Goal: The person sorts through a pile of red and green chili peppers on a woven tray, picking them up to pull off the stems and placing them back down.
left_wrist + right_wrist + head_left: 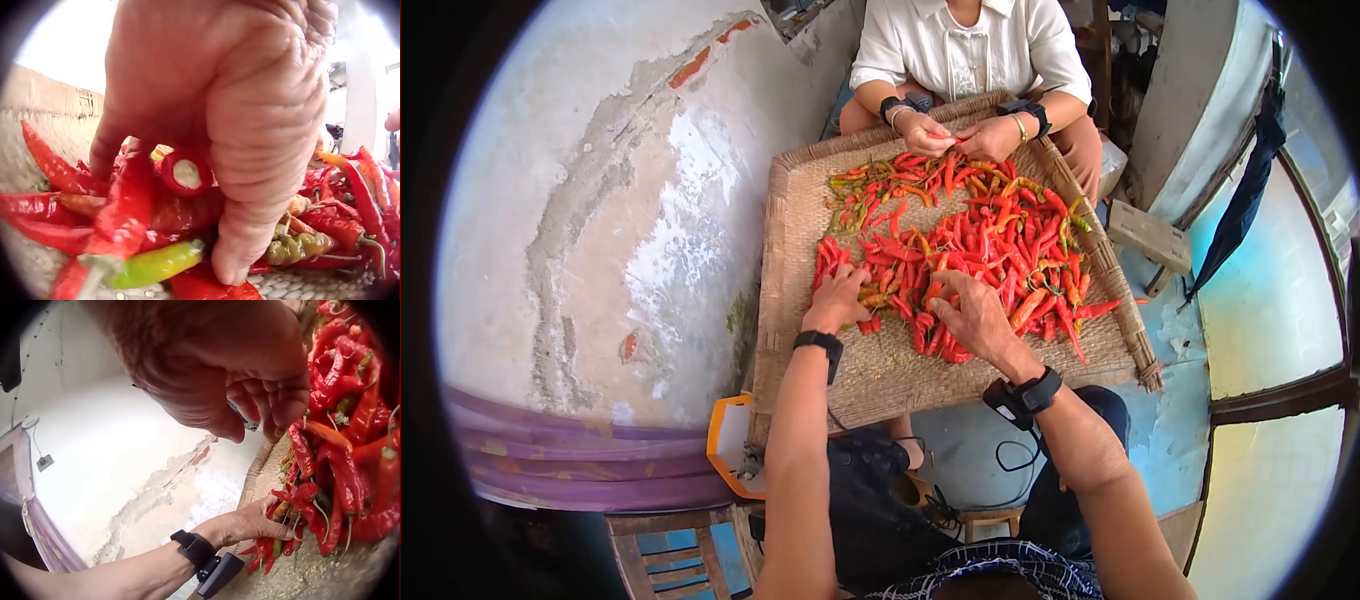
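Observation:
Red peppers lie heaped on a woven tray. At the heap's left edge, my left hand reaches down with its fingers round a few red peppers. The left wrist view shows that hand arched over red peppers and a green one, one fingertip on a red pepper. My right hand is over the near middle of the heap. In the right wrist view its fingers are loosely bent, thumb apart, with nothing seen between them.
Across the tray, a person in a white shirt holds a red pepper in both hands. A worn wall stands left, a wooden stool right. An orange-edged container is below the tray's left corner.

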`<action>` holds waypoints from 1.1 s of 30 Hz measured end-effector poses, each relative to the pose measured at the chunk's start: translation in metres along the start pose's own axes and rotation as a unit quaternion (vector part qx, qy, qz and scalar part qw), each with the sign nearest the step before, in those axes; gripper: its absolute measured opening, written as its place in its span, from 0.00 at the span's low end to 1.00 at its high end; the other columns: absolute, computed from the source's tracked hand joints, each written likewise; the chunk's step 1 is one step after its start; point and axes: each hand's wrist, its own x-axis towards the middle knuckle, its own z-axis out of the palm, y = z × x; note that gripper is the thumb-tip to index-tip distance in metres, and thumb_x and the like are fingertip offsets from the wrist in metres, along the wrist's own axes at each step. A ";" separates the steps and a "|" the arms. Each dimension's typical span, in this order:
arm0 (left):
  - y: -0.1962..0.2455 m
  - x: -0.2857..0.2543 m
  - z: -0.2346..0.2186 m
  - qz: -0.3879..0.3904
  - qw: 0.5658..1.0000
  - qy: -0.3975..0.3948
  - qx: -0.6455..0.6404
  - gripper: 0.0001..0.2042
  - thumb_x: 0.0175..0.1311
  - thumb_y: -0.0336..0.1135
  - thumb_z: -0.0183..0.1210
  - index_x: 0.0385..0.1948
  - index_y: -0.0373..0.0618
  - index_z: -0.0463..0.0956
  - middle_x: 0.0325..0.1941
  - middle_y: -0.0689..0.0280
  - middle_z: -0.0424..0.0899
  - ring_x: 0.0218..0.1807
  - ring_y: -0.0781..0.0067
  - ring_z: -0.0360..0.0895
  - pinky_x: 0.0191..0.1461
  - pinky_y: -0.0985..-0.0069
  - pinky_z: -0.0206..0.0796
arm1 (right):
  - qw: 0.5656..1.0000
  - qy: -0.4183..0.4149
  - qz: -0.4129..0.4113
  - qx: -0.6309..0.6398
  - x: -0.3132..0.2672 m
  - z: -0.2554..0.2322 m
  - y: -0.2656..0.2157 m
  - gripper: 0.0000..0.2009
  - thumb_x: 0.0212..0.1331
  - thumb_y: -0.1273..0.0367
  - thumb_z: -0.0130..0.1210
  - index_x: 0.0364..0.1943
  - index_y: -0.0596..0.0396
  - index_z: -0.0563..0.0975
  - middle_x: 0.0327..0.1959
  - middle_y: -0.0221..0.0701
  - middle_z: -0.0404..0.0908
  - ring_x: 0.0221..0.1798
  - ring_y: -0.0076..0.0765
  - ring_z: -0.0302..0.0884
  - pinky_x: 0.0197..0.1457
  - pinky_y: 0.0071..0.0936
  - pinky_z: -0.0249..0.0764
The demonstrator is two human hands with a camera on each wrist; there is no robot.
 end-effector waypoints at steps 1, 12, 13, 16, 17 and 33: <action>-0.002 -0.008 -0.001 0.008 1.000 -0.005 0.002 0.32 0.36 0.36 0.70 0.50 0.55 0.67 0.54 0.65 0.66 0.55 0.50 0.67 0.57 0.59 0.67 | 1.000 -0.008 0.007 0.006 -0.001 0.000 -0.001 0.17 0.51 0.73 0.57 0.46 0.65 0.72 0.29 0.45 0.78 0.32 0.51 0.78 0.35 0.39 0.73; -0.012 -0.080 0.014 0.029 0.996 0.087 -0.001 0.18 0.47 0.31 0.60 0.43 0.49 0.72 0.46 0.59 0.73 0.48 0.49 0.72 0.51 0.59 0.68 | 0.994 -0.035 -0.088 -0.049 -0.007 0.014 0.013 0.10 0.50 0.72 0.57 0.38 0.60 0.76 0.29 0.44 0.79 0.34 0.50 0.78 0.36 0.38 0.74; -0.017 -0.081 0.019 0.031 0.990 0.137 -0.001 0.15 0.49 0.31 0.59 0.42 0.46 0.73 0.44 0.57 0.75 0.47 0.49 0.73 0.51 0.59 0.68 | 0.995 -0.054 -0.064 -0.046 -0.008 0.012 0.009 0.10 0.50 0.72 0.56 0.38 0.60 0.76 0.29 0.43 0.79 0.34 0.50 0.79 0.36 0.38 0.74; -0.014 -0.089 0.005 0.010 0.992 0.113 -0.059 0.15 0.51 0.33 0.58 0.42 0.43 0.74 0.45 0.54 0.77 0.48 0.50 0.74 0.50 0.60 0.67 | 0.995 -0.093 -0.014 -0.040 -0.007 0.005 -0.004 0.11 0.51 0.73 0.56 0.39 0.61 0.76 0.28 0.43 0.79 0.33 0.48 0.79 0.36 0.37 0.74; -0.013 -0.093 0.002 0.005 0.992 0.111 -0.060 0.15 0.51 0.33 0.58 0.42 0.43 0.74 0.45 0.54 0.77 0.48 0.50 0.74 0.50 0.60 0.67 | 0.995 -0.095 0.008 -0.038 -0.006 0.004 -0.006 0.11 0.51 0.72 0.56 0.40 0.61 0.76 0.28 0.43 0.79 0.33 0.48 0.79 0.36 0.37 0.74; 0.021 -0.076 -0.004 0.050 0.849 0.257 -0.460 0.12 0.63 0.42 0.56 0.40 0.43 0.79 0.28 0.67 0.78 0.29 0.79 0.72 0.33 0.81 0.62 | 0.989 -0.144 0.009 0.004 -0.018 0.027 0.000 0.13 0.54 0.70 0.57 0.43 0.63 0.75 0.24 0.41 0.79 0.28 0.40 0.79 0.32 0.32 0.72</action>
